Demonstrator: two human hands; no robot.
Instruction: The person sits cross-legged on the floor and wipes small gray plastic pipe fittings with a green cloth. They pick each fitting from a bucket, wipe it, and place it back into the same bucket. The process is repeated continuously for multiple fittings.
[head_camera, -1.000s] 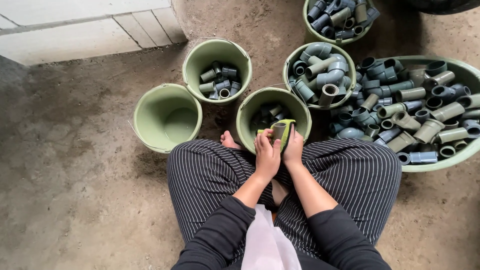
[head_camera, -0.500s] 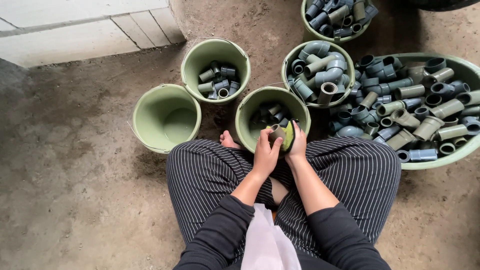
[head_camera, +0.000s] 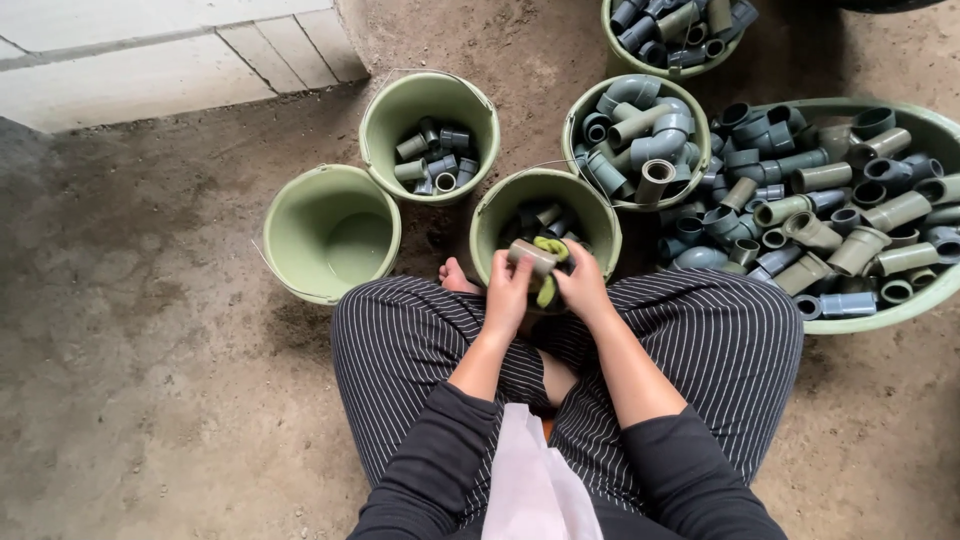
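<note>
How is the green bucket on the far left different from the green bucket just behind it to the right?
The far-left bucket shows only its bare inner wall and bottom, while the bucket behind it holds a small pile of grey pipe fittings. The far-left bucket lies nearer the person's striped knee; the other stands farther off, nearer the pale paving. Both are round, pale green, upright on the dirt, and look alike in size.
</note>
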